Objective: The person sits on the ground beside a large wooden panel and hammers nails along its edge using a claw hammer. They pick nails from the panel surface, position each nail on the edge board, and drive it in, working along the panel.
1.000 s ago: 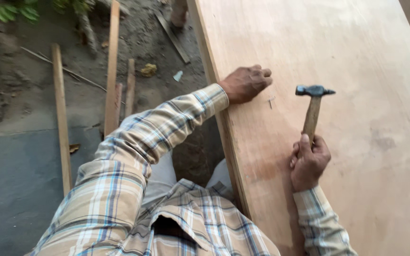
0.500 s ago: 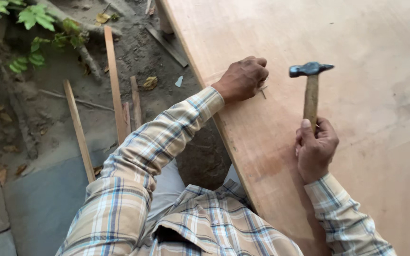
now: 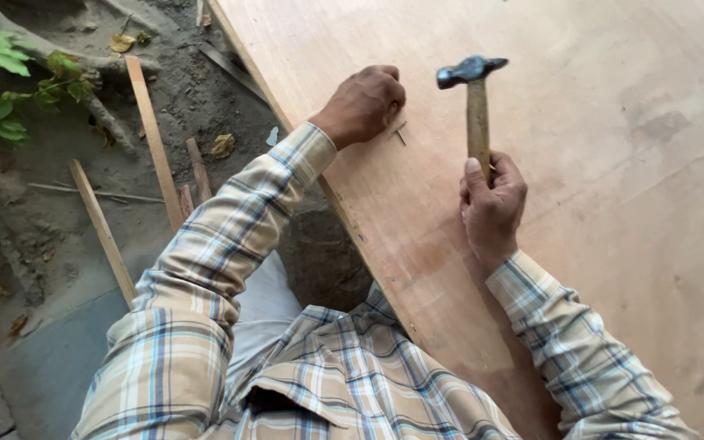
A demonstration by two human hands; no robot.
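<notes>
Plywood sheet (image 3: pixel 596 204) under hammer (image 3: pixel 474 90), nail (image 3: pixel 399 130), 2 hands.

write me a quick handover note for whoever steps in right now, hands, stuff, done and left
Left hand: fist resting on the plywood sheet near its edge, fingers pinching a nail that stands on the board.
Right hand: gripping the wooden handle of a hammer, head raised above the board, just right of the nail.
Done: nail is positioned; it still stands proud of the wood.
Left: nail is not driven in yet.
Around: loose wooden strips lie on the dirt beside the sheet.
</notes>
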